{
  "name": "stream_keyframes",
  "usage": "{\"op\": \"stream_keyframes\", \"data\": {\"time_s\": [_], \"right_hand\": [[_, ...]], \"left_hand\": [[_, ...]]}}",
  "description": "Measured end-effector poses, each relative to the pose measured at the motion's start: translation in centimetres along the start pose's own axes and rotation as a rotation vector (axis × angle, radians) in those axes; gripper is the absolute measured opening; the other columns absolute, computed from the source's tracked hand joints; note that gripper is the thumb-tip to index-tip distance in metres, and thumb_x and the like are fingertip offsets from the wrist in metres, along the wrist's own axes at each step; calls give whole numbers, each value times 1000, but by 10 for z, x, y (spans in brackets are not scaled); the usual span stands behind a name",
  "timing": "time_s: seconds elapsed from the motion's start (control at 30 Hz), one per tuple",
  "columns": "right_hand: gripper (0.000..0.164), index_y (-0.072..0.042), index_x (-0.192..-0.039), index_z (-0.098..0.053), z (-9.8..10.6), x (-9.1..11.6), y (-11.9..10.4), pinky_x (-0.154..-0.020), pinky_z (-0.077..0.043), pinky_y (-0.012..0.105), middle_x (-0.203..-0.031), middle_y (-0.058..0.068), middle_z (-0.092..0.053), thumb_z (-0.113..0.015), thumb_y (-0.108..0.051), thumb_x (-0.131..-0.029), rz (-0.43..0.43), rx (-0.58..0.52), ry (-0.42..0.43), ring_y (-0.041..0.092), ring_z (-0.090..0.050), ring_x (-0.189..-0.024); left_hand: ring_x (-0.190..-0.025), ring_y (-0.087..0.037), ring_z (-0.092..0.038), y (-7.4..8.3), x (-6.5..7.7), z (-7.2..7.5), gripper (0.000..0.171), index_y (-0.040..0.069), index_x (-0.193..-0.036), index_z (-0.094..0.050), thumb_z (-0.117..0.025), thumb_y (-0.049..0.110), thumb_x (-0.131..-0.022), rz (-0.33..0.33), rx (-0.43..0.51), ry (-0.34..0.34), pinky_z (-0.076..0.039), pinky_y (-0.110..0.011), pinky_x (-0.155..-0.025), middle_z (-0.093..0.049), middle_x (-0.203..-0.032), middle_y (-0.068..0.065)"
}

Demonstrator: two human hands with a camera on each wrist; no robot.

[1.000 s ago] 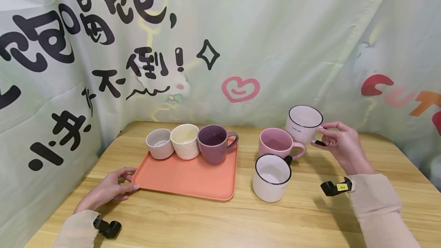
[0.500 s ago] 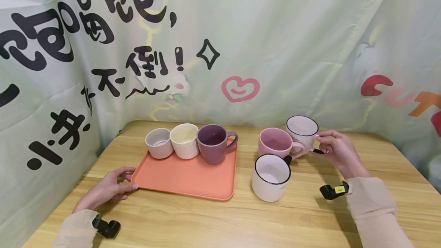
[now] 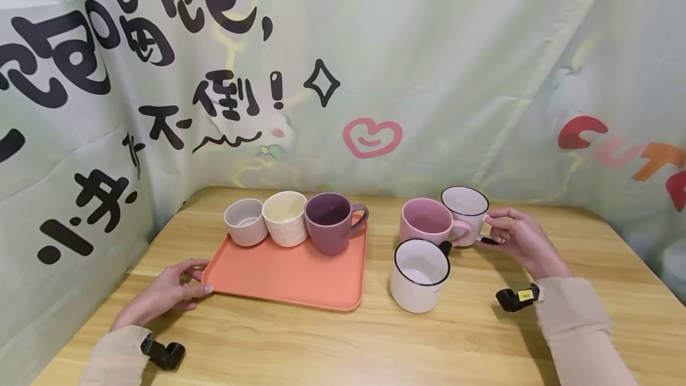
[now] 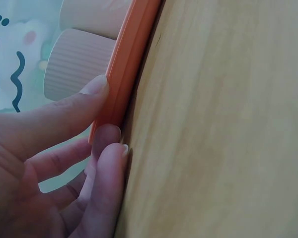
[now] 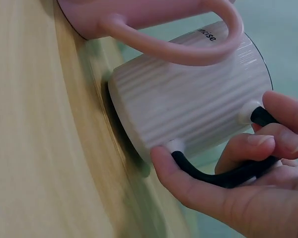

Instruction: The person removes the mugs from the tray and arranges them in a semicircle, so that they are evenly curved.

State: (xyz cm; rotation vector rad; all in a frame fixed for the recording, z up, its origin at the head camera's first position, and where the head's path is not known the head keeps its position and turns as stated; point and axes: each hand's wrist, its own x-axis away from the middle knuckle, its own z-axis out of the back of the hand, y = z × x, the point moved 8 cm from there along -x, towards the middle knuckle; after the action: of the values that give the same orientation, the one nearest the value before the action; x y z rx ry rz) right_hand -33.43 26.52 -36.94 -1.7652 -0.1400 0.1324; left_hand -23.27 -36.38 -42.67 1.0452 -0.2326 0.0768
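At the tray's near left corner, my left hand (image 3: 167,292) pinches the rim of the orange tray (image 3: 284,279), thumb above and fingers below in the left wrist view. My right hand (image 3: 524,240) grips the black handle (image 5: 228,177) of a ribbed white mug (image 5: 184,94) with a dark rim. That mug is upright behind and right of a pink mug (image 3: 426,219); its base is at or just over the tabletop, I cannot tell which. The pink mug's handle overlaps it in the right wrist view.
Along the tray's back edge stand a pale grey-pink cup (image 3: 246,231), a cream cup (image 3: 286,228) and a purple mug (image 3: 329,231). A second white, black-rimmed mug (image 3: 418,288) stands before the pink one. A printed curtain (image 3: 429,76) hangs behind the wooden table (image 3: 300,350).
My right hand has lowered the white mug toward the tabletop behind the pink mug and brought it slightly left. The left hand keeps its hold on the tray.
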Motion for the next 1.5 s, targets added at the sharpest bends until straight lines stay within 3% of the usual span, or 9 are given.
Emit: {"op": "stream_keyframes", "data": {"time_s": [0.27, 0.6, 0.87, 1.03, 1.27, 1.5], "right_hand": [[31, -11, -90, -66, 0, -3, 6, -76, -60, 42, -64, -1, -38, -45, 8, -103, -14, -74, -41, 14, -39, -60], [25, -8, -92, -66, 5, 0, 7, -79, -59, 47, -69, 3, -47, -50, 7, -102, -36, -120, -36, 16, -48, -64], [27, -11, -95, -75, 7, 1, 3, -78, -60, 42, -87, 2, -58, -54, 2, -103, -26, -94, 3, 14, -58, -76], [26, -12, -98, -76, 6, 0, 4, -79, -60, 39, -90, 2, -62, -54, 1, -104, -6, -67, 10, 14, -61, -85], [22, -17, -100, -73, 4, -4, 3, -81, -59, 35, -97, -1, -60, -55, -5, -105, 20, 6, 25, 13, -60, -92], [25, -16, -100, -72, 3, -8, 5, -83, -59, 34, -100, -2, -59, -52, -5, -106, 16, 3, 29, 12, -60, -93]], "left_hand": [[-79, -17, -61, -1, 2, 2, 72, -12, -147, -35, -76, 11, -93, 7, 9, 8, -59, -31, -64, -53, -113, -17], [-83, -20, -61, -2, 2, 1, 72, -12, -147, -34, -76, 11, -92, 5, -5, 10, -59, -33, -67, -54, -114, -18], [-81, -19, -60, -1, 1, 1, 71, -12, -147, -34, -75, 10, -93, 3, 3, 12, -59, -31, -64, -54, -113, -18], [-81, -19, -60, 0, 1, 1, 72, -12, -147, -34, -75, 11, -93, 1, 1, 9, -59, -31, -65, -53, -114, -17], [-83, -20, -60, 1, 0, 0, 71, -12, -147, -35, -75, 10, -93, 2, -2, 13, -59, -32, -65, -53, -113, -18], [-84, -21, -60, 1, 0, 0, 71, -13, -146, -35, -75, 10, -93, -11, -3, 5, -59, -33, -68, -54, -113, -17]]}}
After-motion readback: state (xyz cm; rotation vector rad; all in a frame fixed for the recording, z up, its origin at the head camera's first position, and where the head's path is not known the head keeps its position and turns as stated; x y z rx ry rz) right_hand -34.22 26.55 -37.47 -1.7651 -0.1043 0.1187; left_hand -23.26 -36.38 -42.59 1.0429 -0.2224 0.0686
